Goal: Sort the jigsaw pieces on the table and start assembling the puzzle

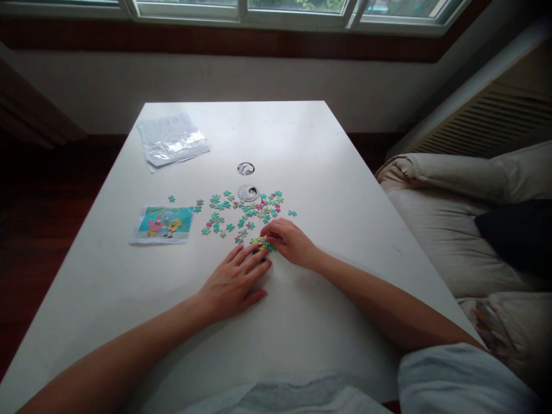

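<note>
My left hand lies flat on the white table with its fingers spread, fingertips touching a small cluster of joined yellow and green puzzle pieces. At the right side of that cluster, my right hand has its thumb and fingers pinched together over the pieces. Whatever is between those fingertips is too small and hidden to make out. Many loose puzzle pieces, mostly green with some pink, are scattered just beyond both hands. To the left lies a picture card showing cartoon figures on a blue-green background.
A clear plastic bag with papers rests at the table's far left. Two round fittings, a cable-hole cover and an opening, sit in the white tabletop. A beige sofa stands to the right, below a window.
</note>
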